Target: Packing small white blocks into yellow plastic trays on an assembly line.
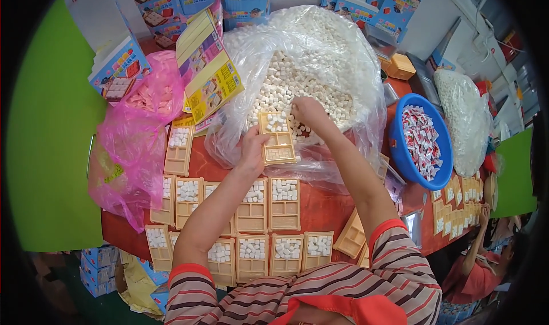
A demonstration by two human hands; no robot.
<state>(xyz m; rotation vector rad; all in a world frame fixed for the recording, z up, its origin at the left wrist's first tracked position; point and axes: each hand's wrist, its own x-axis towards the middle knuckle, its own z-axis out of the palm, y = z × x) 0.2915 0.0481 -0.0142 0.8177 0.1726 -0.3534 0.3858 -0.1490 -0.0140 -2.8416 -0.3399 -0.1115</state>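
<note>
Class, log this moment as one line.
Left hand: holds beige tray | Right hand: at white cube heap | Tray: cubes in top compartment

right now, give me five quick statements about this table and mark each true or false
1. The left hand holds a tan tray. True.
2. The blue basin holds small wrapped packets. True.
3. The right hand is over the blue basin. False: the right hand is at the white cubes in the large clear bag.
4. The pink bag is right of the blue basin. False: the pink bag is left of it.
5. Every compartment of the held tray has cubes. False: cubes show only in its far compartment.
</note>
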